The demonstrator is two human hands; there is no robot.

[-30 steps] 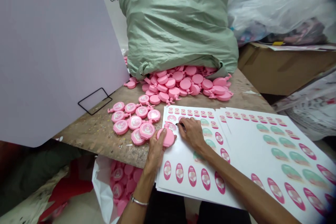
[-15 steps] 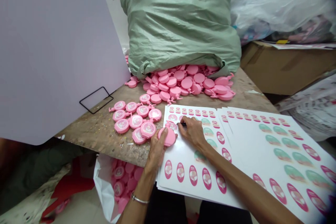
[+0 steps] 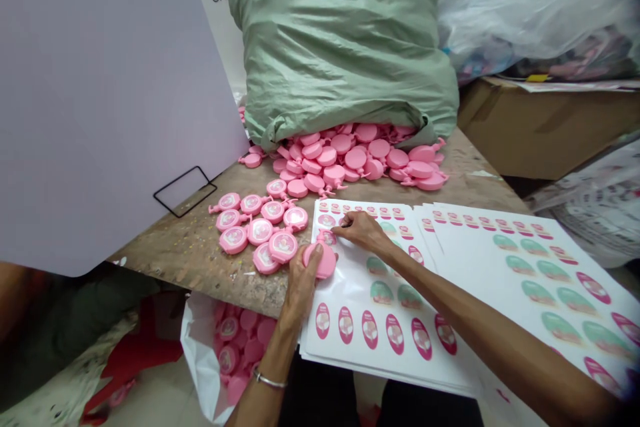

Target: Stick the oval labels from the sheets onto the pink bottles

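My left hand (image 3: 301, 280) grips a plain pink round plastic piece with a small spout (image 3: 321, 261), flat side up, at the left edge of a sticker sheet (image 3: 345, 293). My right hand (image 3: 357, 230) is over the upper part of that sheet, thumb and fingers pinched at the edge of a small round pink sticker (image 3: 328, 237). How much of it has lifted is too small to tell. Left of my hands lie several pink pieces with round stickers on them (image 3: 260, 231). Green dome stickers and pink oval stickers (image 3: 370, 329) are on the sheet.
Behind, a green sack (image 3: 345, 47) spills a heap of plain pink pieces (image 3: 327, 157). A second stack of sticker sheets (image 3: 465, 267) lies right. A white bag of pink pieces (image 3: 193, 340) hangs below the table edge. A pale panel (image 3: 110, 100) stands left, a cardboard box (image 3: 545, 127) right.
My right hand has moved slightly up and left, its fingertips now at the small round sticker. The dark thing seen at its fingers no longer shows. My left hand still grips the pink piece.
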